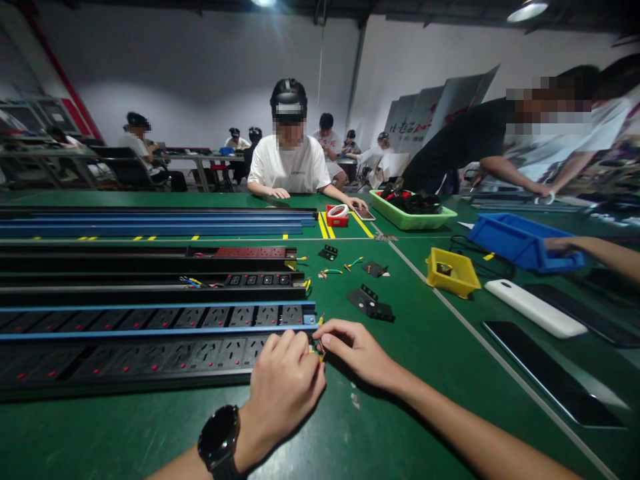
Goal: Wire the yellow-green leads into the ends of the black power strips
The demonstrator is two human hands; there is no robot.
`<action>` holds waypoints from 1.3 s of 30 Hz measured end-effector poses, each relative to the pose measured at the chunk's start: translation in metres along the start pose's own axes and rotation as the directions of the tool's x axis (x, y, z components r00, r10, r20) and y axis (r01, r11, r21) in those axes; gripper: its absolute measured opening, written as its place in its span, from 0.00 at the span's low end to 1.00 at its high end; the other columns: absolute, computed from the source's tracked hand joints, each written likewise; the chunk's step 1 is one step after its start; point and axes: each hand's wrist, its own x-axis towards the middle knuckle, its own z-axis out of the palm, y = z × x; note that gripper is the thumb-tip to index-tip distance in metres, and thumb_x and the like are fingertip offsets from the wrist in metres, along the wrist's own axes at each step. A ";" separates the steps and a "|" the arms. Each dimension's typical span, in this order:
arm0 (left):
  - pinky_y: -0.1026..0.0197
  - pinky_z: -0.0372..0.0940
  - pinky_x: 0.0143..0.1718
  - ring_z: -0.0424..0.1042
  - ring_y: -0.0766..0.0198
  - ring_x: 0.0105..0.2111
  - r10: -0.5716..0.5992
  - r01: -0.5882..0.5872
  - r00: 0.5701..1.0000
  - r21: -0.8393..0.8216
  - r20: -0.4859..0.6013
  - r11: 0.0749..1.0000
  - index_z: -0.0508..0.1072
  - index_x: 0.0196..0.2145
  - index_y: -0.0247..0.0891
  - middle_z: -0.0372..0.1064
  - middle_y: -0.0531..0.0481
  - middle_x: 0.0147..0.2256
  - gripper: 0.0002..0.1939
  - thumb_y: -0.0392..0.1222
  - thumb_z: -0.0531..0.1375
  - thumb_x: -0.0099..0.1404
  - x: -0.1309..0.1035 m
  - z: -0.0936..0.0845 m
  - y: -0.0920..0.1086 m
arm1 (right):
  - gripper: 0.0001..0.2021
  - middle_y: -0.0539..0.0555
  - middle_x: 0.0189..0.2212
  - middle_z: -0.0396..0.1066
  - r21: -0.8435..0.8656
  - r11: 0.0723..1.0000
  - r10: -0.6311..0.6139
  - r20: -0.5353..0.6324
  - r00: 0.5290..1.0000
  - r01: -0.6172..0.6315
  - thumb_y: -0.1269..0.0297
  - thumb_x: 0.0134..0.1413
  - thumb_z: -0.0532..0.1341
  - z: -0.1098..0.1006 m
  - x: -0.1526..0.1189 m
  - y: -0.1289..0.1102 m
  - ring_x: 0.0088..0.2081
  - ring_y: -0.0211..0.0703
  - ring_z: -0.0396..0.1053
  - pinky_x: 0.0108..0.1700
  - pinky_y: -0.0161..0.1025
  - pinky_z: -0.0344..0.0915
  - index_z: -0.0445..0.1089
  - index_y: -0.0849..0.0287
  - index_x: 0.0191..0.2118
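Closest is a round black wristwatch (219, 435) on the left wrist; above it the left hand (287, 373), fingers bunched, curls at the right end of a long black socket strip (125, 358). The right hand (354, 347) meets it there, thumb and forefinger nearly together beside yellow-green wire (321, 321); I cannot tell what either grips. Green tabletop (425, 333) stretches from the strip's end to a pale seam (480, 341). Just across that, a yellow plastic bin (467, 280) holds small dark parts (443, 269). Another person's hand (561, 246) is at the blue plastic bin (520, 243), contents indistinct. Farther, a light-green plastic basket (415, 219) holds black and red items (400, 200).
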 end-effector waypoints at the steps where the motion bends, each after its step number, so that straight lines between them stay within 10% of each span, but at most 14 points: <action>1: 0.53 0.52 0.34 0.62 0.57 0.33 0.001 -0.001 1.000 0.002 0.002 1.000 0.72 0.28 0.40 0.66 0.50 0.29 0.08 0.36 0.62 0.65 0.000 0.000 0.000 | 0.16 0.54 0.36 0.78 0.004 1.000 -0.003 0.007 1.000 0.003 0.50 0.67 0.61 -0.001 0.000 0.000 0.40 0.48 0.73 0.45 0.43 0.67 0.79 0.57 0.42; 28: 0.50 0.55 0.40 0.63 0.52 0.38 -0.084 0.076 0.992 0.089 0.096 0.993 0.75 0.38 0.42 0.67 0.47 0.35 0.04 0.41 0.62 0.66 0.001 -0.003 0.004 | 0.25 0.54 0.38 0.70 -0.095 0.992 -0.096 -0.074 0.993 0.088 0.41 0.71 0.54 -0.001 -0.003 -0.003 0.43 0.47 0.69 0.48 0.42 0.64 0.76 0.57 0.38; 39: 0.50 0.54 0.39 0.64 0.53 0.37 -0.029 0.023 0.994 0.058 0.103 0.998 0.75 0.37 0.42 0.67 0.48 0.34 0.02 0.41 0.62 0.66 0.002 -0.002 0.003 | 0.26 0.45 0.26 0.62 0.276 0.948 0.201 -0.130 0.971 -0.159 0.34 0.59 0.60 -0.007 0.007 0.010 0.20 0.33 0.57 0.19 0.31 0.54 0.71 0.57 0.39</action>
